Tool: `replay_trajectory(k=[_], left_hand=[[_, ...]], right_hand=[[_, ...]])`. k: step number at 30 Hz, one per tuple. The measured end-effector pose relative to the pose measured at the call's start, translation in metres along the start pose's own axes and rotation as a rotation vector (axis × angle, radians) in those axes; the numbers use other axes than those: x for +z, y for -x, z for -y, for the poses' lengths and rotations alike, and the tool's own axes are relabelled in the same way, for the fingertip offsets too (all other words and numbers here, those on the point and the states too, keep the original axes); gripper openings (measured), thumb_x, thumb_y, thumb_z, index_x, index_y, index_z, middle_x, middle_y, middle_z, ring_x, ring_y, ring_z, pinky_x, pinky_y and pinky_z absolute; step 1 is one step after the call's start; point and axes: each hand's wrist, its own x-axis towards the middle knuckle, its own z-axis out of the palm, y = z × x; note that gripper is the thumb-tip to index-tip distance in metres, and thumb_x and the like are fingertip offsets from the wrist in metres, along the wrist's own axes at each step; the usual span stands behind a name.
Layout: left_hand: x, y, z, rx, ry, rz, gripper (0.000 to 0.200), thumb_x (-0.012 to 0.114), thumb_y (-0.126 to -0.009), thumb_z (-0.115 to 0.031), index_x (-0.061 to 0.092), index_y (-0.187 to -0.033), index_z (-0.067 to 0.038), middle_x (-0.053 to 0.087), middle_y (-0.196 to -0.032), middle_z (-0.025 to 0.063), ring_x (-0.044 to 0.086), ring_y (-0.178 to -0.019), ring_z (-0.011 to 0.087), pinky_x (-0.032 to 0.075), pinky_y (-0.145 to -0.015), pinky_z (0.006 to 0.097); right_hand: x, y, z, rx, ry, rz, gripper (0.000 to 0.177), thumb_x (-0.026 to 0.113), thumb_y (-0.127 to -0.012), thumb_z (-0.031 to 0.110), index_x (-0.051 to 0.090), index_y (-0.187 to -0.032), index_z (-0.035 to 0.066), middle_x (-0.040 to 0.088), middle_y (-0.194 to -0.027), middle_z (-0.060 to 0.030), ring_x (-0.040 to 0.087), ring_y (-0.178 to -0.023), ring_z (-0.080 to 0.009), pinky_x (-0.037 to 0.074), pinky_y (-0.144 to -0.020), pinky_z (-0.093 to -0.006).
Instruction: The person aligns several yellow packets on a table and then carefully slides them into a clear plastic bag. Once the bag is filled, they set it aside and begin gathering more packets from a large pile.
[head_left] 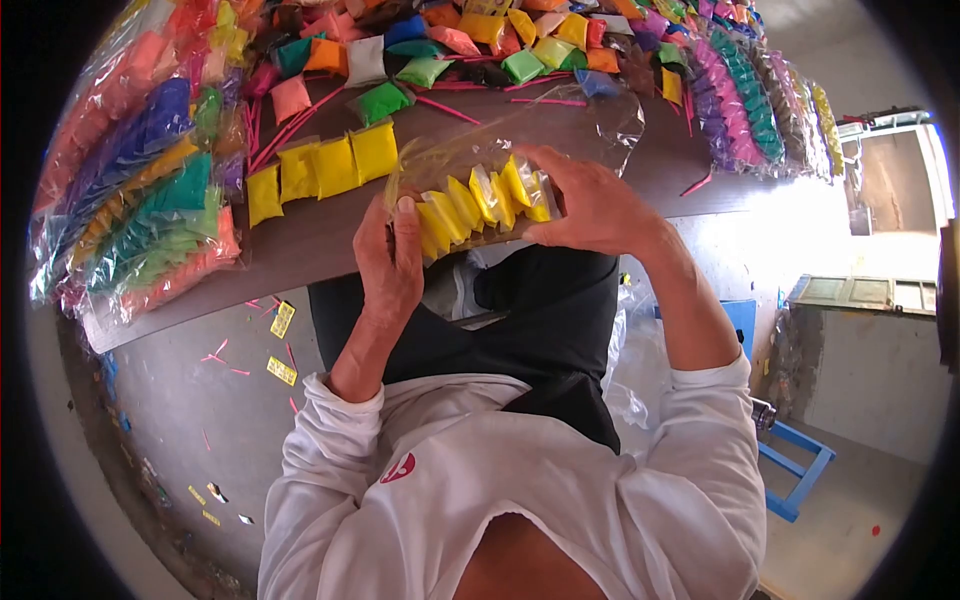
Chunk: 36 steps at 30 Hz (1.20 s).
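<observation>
**Sideways between two hands: a bag of yellow packets**

Just above the lap, at the near edge of the worktop [650, 165], a clear bag [470, 160] is held at both ends. Its long axis runs across the view from left to right, rising slightly to the right. A row of yellow packets [480, 200] is seen packed inside it, each standing on edge across that axis. The loose, unfilled part of the bag trails away over the worktop, up and to the right.

The left end is clasped by the left hand [390, 265], its grip closed around the bag with the fingers curled over it. The right end is covered by the right hand [590, 205], its grip pressed shut on the plastic.

Four loose yellow sachets [320, 170] are laid in a line on the worktop just beyond the left hand. Green sachets [385, 100] and pink sticks [300, 120] are scattered further back.
</observation>
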Motion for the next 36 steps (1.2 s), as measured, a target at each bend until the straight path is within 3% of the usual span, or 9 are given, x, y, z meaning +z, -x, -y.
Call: replay_trajectory(k=[4,10,13,19,22,25,28,31,36], left_hand=[[0.001,0.001,0.005,-0.007,0.014,0.001,0.028,0.047,-0.104,-0.025,0.06,-0.106,0.0,0.059,-0.083,0.005,0.052,-0.075,0.0109,0.044,-0.067,0.026],[-0.001,0.001,0.004,-0.027,0.029,0.004,0.029,0.048,-0.103,-0.027,0.061,-0.107,0.0,0.06,-0.084,0.0063,0.054,-0.076,0.0116,0.045,-0.069,0.0267],[0.0,0.001,0.004,-0.03,0.029,0.002,0.03,0.048,-0.103,-0.028,0.06,-0.106,0.0,0.06,-0.085,0.0066,0.054,-0.077,0.0115,0.045,-0.069,0.0268],[-0.001,0.003,0.012,-0.031,0.059,0.008,0.03,0.048,-0.103,-0.027,0.06,-0.107,0.001,0.059,-0.084,0.0058,0.053,-0.077,0.0114,0.045,-0.068,0.0261],[0.0,0.002,0.012,-0.024,0.077,0.012,0.03,0.048,-0.103,-0.026,0.059,-0.107,0.001,0.058,-0.083,0.0051,0.053,-0.076,0.0109,0.045,-0.067,0.0259],[0.001,0.002,0.008,-0.068,0.145,0.0,0.027,0.049,-0.103,-0.024,0.059,-0.106,0.001,0.059,-0.084,0.0067,0.055,-0.076,0.0128,0.046,-0.067,0.0273],[0.003,0.004,0.012,-0.067,0.118,-0.017,0.024,0.049,-0.101,-0.02,0.059,-0.105,0.001,0.06,-0.086,0.0106,0.058,-0.076,0.0178,0.047,-0.068,0.0302],[0.001,0.003,0.009,-0.062,0.069,-0.005,0.02,0.05,-0.099,-0.016,0.058,-0.105,0.001,0.06,-0.087,0.0157,0.06,-0.076,0.0254,0.048,-0.069,0.0339],[-0.001,0.003,0.008,-0.043,0.049,0.008,0.018,0.05,-0.098,-0.014,0.058,-0.105,0.001,0.059,-0.089,0.0161,0.059,-0.076,0.0272,0.048,-0.07,0.0342]], right_hand=[[-0.018,-0.006,0.008,0.013,-0.053,0.137,0.077,0.075,-0.069,0.032,0.045,-0.138,0.014,0.066,-0.088,-0.0181,0.065,-0.084,-0.0348,0.051,-0.077,-0.0439],[-0.023,-0.02,0.004,-0.054,0.009,0.247,0.068,0.076,-0.066,0.026,0.056,-0.129,0.012,0.062,-0.078,-0.0132,0.06,-0.07,-0.0247,0.049,-0.068,-0.0369],[-0.017,-0.022,-0.005,-0.162,0.109,0.162,0.07,0.075,-0.065,0.026,0.055,-0.13,0.012,0.064,-0.079,-0.0159,0.063,-0.072,-0.0271,0.049,-0.069,-0.0392],[-0.028,-0.014,0.01,-0.048,0.028,0.141,0.074,0.076,-0.066,0.024,0.052,-0.135,0.011,0.067,-0.085,-0.0151,0.065,-0.078,-0.0292,0.052,-0.075,-0.0397],[-0.03,-0.011,0.007,-0.079,0.046,0.089,0.061,0.076,-0.07,0.019,0.058,-0.128,0.007,0.068,-0.09,-0.0128,0.066,-0.081,-0.0238,0.052,-0.076,-0.0345],[-0.039,-0.01,0.021,0.138,-0.122,0.061,0.038,0.072,-0.079,0.013,0.065,-0.116,0.004,0.069,-0.091,-0.0103,0.065,-0.08,-0.0164,0.051,-0.074,-0.0283],[-0.045,-0.013,0.038,-0.211,-0.089,-0.362,0.019,0.065,-0.084,0.012,0.068,-0.101,0.003,0.067,-0.077,-0.0117,0.064,-0.063,-0.0204,0.05,-0.062,-0.0294],[-0.053,-0.04,0.073,-0.381,-0.031,-0.463,0.015,0.061,-0.088,0.012,0.067,-0.099,0.003,0.065,-0.077,-0.0124,0.063,-0.062,-0.0225,0.05,-0.062,-0.0301],[-0.029,-0.126,0.094,-0.48,0.224,-0.025,0.025,0.067,-0.081,0.022,0.068,-0.096,0.002,0.068,-0.09,-0.0168,0.066,-0.087,-0.033,0.051,-0.078,-0.041]])
